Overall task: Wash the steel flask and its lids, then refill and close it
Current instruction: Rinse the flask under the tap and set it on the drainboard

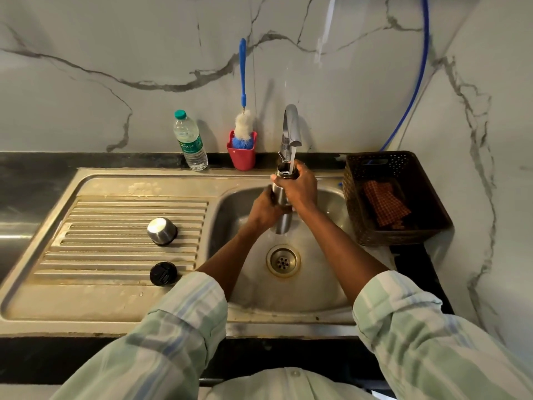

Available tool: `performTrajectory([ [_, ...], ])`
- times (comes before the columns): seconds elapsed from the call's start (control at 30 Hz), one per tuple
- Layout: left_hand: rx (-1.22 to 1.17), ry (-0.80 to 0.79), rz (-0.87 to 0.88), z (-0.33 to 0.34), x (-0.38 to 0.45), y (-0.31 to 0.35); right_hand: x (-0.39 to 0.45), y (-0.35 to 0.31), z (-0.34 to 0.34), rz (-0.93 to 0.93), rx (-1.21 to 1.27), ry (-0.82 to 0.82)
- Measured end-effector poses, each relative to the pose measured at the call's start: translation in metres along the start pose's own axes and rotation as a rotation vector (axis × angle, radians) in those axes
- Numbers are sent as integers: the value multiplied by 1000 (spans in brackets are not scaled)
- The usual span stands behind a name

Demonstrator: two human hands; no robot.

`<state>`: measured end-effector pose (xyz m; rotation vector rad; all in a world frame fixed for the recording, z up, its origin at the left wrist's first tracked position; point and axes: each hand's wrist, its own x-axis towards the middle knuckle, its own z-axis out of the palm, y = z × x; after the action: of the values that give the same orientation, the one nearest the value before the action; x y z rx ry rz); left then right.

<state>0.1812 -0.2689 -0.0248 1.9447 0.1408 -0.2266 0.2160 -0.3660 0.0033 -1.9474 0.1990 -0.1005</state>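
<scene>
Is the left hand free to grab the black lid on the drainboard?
Probably not yet: the left hand grips the flask under the tap. The path to the black lid looks open otherwise.

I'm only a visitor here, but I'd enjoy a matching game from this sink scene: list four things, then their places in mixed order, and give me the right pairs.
Things:
1. steel flask
2. steel cap
3. bottle brush
4. checked cloth

Places:
A. standing in the red cup by the wall
B. lying in the dark basket right of the sink
C. held by both hands under the running tap
D. resting on the ribbed drainboard

Pairs: 1-C, 2-D, 3-A, 4-B
</scene>
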Motion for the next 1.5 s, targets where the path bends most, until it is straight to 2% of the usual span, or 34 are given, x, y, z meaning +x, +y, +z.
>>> performTrajectory([
  [0.17, -6, 139, 79, 6, 10, 7, 6, -3, -4, -8, 4, -4],
  [0.37, -137, 143, 59, 1, 19, 4, 8, 7, -9, 86, 124, -200],
  [0.5, -308, 68, 24, -5, 25, 0, 3, 14, -17, 105, 138, -338],
  [0.6, -480, 68, -35, -10, 29, -5, 5, 25, -22, 160, 110, -414],
  [0.77, -855, 117, -139, -20, 32, -9, 4, 47, -39, 169, -185, -438],
  [0.83, -965, 137, -155, -23, 32, -13, 0, 56, -45, 280, -74, -423],
  [0.93, -1124, 150, -172, -23, 28, -21, -6, 61, -48, 484, 370, -380],
  [1.0, -1203, 166, -205, -20, 27, -26, -8, 58, -44, 554, 657, -306],
  [1.03, -1233, 179, -233, -18, 26, -27, -9, 56, -41, 559, 722, -271],
  [1.1, -1280, 217, -307, -14, 26, -28, -10, 50, -34, 518, 653, -210],
  [1.2, -1239, 304, -436, -7, 27, -30, -14, 40, -26, 361, 335, -116],
  [1.3, -1099, 381, -519, -1, 28, -32, -16, 30, -22, 222, 149, -71],
  [1.37, -902, 407, -546, 1, 27, -33, -15, 26, -20, 157, 74, -49],
  [1.43, -607, 429, -536, 3, 26, -34, -12, 22, -19, 98, 12, -29],
  [1.5, -316, 399, -415, 5, 21, -30, -9, 17, -17, 51, -55, -9],
])
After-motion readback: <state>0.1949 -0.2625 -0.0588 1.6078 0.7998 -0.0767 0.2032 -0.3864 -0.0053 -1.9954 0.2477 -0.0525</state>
